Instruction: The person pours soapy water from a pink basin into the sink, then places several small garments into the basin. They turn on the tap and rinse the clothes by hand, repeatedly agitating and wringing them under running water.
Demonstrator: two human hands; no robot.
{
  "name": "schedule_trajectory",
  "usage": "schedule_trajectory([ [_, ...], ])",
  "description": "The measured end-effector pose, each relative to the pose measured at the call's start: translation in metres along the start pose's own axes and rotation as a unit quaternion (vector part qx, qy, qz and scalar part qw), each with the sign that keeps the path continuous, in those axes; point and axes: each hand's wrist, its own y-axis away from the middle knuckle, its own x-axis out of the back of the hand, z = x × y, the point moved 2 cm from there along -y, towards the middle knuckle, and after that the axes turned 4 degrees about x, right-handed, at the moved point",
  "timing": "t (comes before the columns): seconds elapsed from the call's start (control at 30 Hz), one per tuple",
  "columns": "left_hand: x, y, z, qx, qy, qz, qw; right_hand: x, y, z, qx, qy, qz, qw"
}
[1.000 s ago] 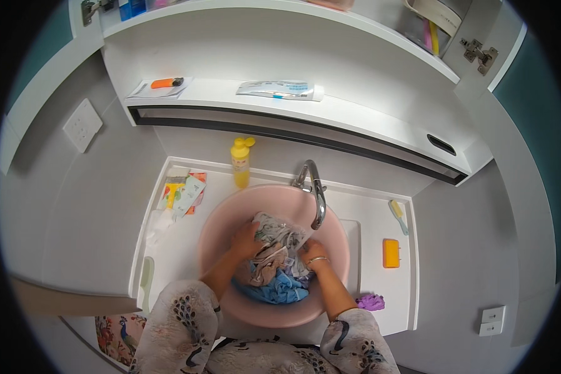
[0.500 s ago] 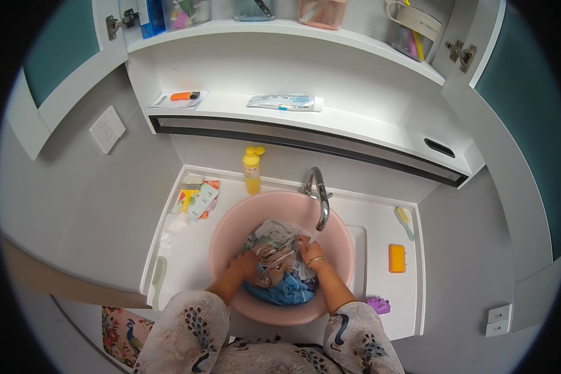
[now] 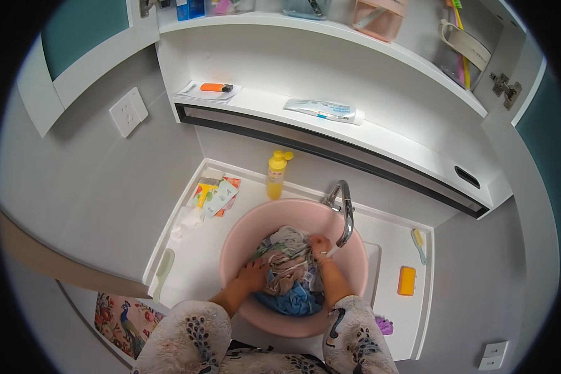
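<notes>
A pink basin sits in the white sink under a chrome tap. It holds a wet pile of clothes, grey and beige on top, with a blue cloth beneath. My left hand presses on the left side of the pile, fingers spread on the fabric. My right hand grips the pile's upper right part, just below the tap's spout. Both forearms come out of patterned sleeves at the lower edge.
A yellow bottle stands behind the basin. Colourful sachets and a pale comb lie at the left of the white counter. An orange soap, a toothbrush and a purple item lie right. A toothpaste tube rests on the shelf.
My head has tilted, so the sink sits lower in view. My hands have shifted on the clothes: the left slid down the left side, the right moved up toward the tap.
</notes>
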Motion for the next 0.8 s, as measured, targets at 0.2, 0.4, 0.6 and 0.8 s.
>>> schedule_trajectory([
  [0.2, -0.001, 0.0, -0.002, 0.004, -0.009, -0.003, 1.0, 0.008, 0.014, 0.002, -0.014, 0.055, -0.057, 0.997],
  [0.4, 0.001, -0.012, 0.009, 0.016, -0.022, -0.03, 0.999, 0.019, 0.051, 0.036, -0.065, 0.423, -0.199, 0.882],
  [0.6, 0.018, -0.014, 0.013, 0.046, -0.02, -0.079, 0.996, 0.068, 0.089, -0.065, -0.013, 0.389, -0.388, 0.836],
  [0.8, 0.014, -0.014, 0.012, 0.068, -0.018, -0.068, 0.995, 0.053, 0.092, -0.062, 0.058, 0.459, -0.156, 0.873],
])
